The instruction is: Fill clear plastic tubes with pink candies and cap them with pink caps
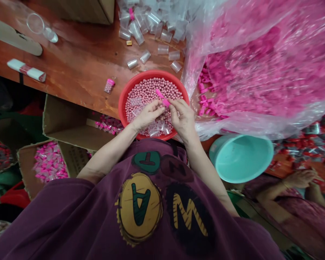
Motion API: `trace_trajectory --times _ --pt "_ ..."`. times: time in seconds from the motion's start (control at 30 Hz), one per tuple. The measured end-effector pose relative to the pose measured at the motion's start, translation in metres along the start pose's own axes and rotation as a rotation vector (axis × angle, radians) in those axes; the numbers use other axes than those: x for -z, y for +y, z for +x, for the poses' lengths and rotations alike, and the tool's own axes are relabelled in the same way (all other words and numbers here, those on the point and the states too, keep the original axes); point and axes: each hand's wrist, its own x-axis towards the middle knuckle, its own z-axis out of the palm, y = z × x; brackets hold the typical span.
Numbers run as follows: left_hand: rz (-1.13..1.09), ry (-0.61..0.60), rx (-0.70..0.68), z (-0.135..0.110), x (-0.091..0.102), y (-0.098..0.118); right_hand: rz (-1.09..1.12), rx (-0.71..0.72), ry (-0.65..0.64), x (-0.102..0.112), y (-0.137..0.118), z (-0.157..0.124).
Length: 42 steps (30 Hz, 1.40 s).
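Note:
My left hand (149,115) and my right hand (182,116) meet above a red bowl (122,104). Their fingers are closed on a small pink plastic cap (165,102) with a strap-like tab pointing up and left. Whether a clear cup is also between the left fingers is hidden. Pink beads (154,85) fill the bowl below, and several clear plastic cups (159,127) lie among them. On the table to the left of the bowl stands a small bead-filled cup with a pink cap (109,86).
Loose clear cups (162,35) spread behind the bowl. A large plastic bag of pink parts (260,68) covers the right side. A turquoise basin (241,159) stands near a co-worker's hands (300,178). Cardboard boxes (67,119) with pink-capped pieces (50,162) are at left.

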Motion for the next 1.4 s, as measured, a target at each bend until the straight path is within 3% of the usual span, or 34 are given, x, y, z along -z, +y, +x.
trace_trajectory --times 0.2,0.43,0.63,0.8,0.93,1.1,1.3,1.4 --pt "0.048 0.027 -0.004 -0.005 -0.015 0.004 -0.085 0.032 0.008 0.006 -0.013 -0.008" --pt "0.048 -0.047 -0.014 -0.011 0.000 0.012 0.030 -0.039 0.057 0.006 -0.017 -0.017" --pt "0.009 -0.039 0.007 -0.013 0.001 0.007 -0.081 -0.019 -0.011 0.006 -0.020 -0.017" --pt "0.067 -0.089 -0.076 -0.014 0.004 0.016 -0.190 0.093 0.012 0.009 -0.020 -0.023" --pt "0.073 -0.111 -0.053 -0.016 0.008 0.018 -0.211 0.068 0.031 0.006 -0.022 -0.026" --pt "0.072 -0.024 -0.065 -0.013 0.005 0.008 -0.210 0.025 -0.034 0.006 -0.030 -0.020" --pt "0.547 0.246 -0.086 -0.010 -0.003 -0.002 -0.161 0.062 -0.008 -0.013 -0.037 -0.027" --pt "0.607 0.282 -0.048 -0.012 -0.007 -0.001 -0.177 0.102 0.063 -0.020 -0.039 -0.036"
